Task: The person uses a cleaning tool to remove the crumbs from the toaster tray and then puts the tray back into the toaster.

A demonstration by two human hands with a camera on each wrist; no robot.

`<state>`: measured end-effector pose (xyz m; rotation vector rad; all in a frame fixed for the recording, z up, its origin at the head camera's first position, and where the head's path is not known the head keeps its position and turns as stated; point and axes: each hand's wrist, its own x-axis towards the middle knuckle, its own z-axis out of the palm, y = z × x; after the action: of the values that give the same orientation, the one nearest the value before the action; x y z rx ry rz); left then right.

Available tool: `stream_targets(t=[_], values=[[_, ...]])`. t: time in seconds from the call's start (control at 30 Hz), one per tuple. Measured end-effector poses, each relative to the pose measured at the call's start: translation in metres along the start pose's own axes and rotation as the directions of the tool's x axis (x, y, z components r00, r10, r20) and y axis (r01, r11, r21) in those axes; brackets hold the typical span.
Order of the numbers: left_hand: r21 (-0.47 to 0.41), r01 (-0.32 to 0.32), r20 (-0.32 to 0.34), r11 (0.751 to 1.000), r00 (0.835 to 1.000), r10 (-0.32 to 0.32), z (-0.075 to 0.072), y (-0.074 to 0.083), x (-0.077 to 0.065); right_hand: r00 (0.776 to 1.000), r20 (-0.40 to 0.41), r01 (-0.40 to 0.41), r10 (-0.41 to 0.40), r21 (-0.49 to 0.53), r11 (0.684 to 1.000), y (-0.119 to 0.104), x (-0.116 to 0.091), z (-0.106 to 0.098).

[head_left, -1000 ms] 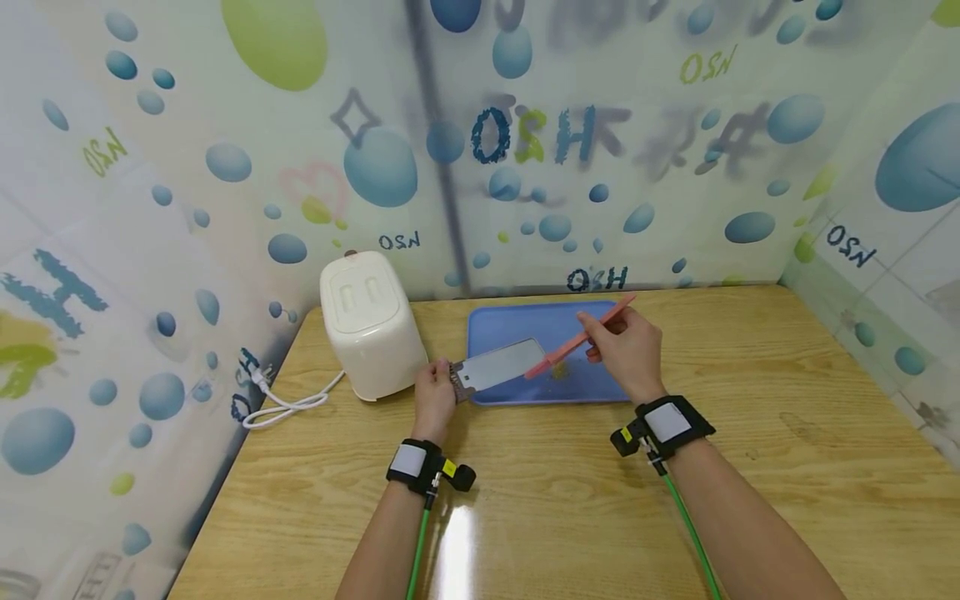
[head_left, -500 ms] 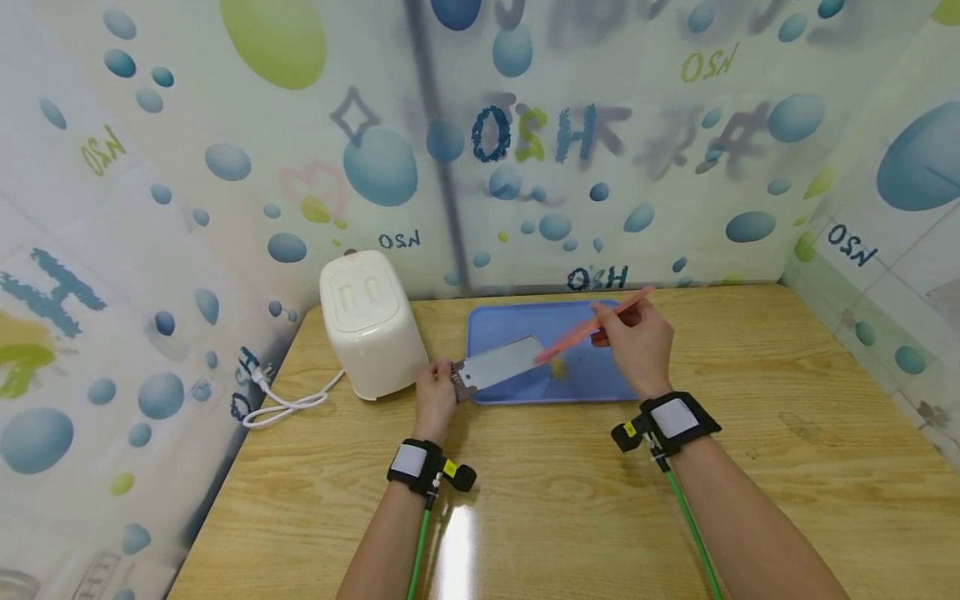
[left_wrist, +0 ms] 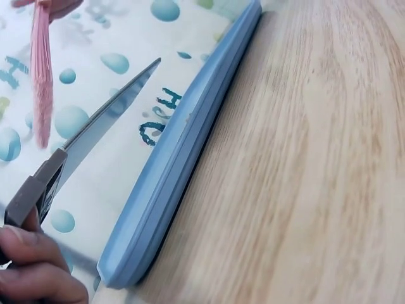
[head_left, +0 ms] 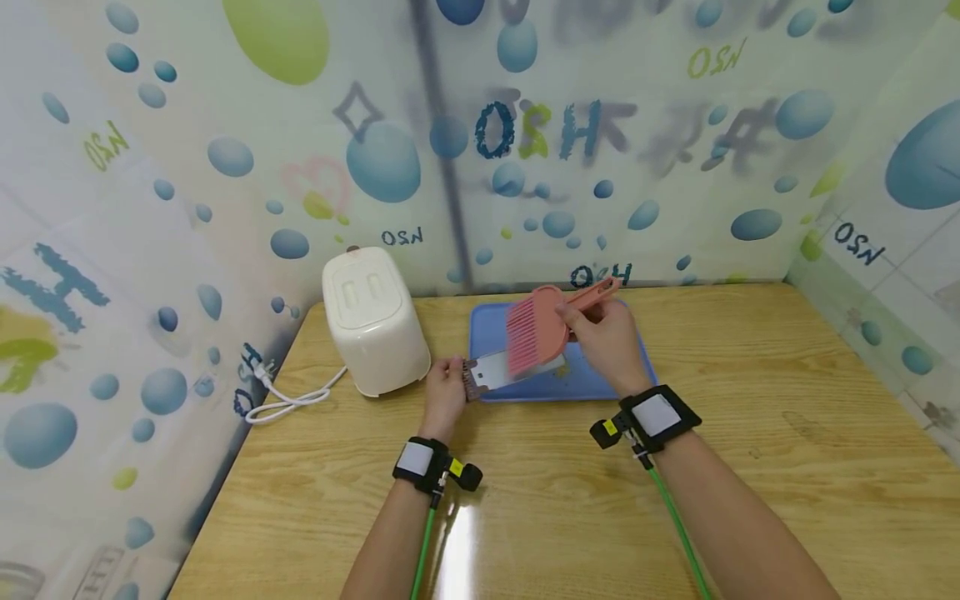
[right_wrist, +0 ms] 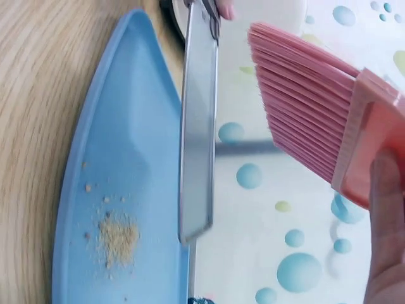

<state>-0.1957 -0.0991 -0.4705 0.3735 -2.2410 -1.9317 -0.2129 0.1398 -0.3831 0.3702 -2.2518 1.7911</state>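
Note:
My left hand [head_left: 446, 387] grips the brownish end of a flat metal crumb tray [head_left: 491, 372], which slants over a blue plastic tray [head_left: 600, 385]. Between thumb and fingers, my right hand [head_left: 611, 343] holds a pink brush [head_left: 551, 321] by its base, its broad side turned toward the head camera. Its bristles [right_wrist: 304, 95] are above the crumb tray and apart from it in the right wrist view. A small heap of pale crumbs [right_wrist: 118, 240] lies on the blue tray, with loose bits around it.
A cream toaster [head_left: 375, 325] stands left of the blue tray, near my left hand. Its white cord [head_left: 288, 407] and plug lie on the wooden table [head_left: 540, 492] at the left. A patterned wall [head_left: 637, 150] rises behind the table.
The brush was edge-on with its tip by the crumb tray's far end. Now my right hand has moved left, turned it broad side up and lifted its bristles over the tray.

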Motion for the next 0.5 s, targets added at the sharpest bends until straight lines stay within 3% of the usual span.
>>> stream_targets(t=[0.23, 0.5], values=[[0.007, -0.028, 0.049, 1.000, 0.998, 0.028, 0.001, 0.000, -0.003, 0.983, 0.175, -0.048, 0.051, -0.019, 0.999, -0.004, -0.003, 0.019], [0.036, 0.000, 0.089, 0.999, 0.996, -0.003, -0.001, 0.004, -0.006, 0.980, 0.197, -0.013, 0.022, -0.046, 0.999, 0.002, -0.003, 0.027]])
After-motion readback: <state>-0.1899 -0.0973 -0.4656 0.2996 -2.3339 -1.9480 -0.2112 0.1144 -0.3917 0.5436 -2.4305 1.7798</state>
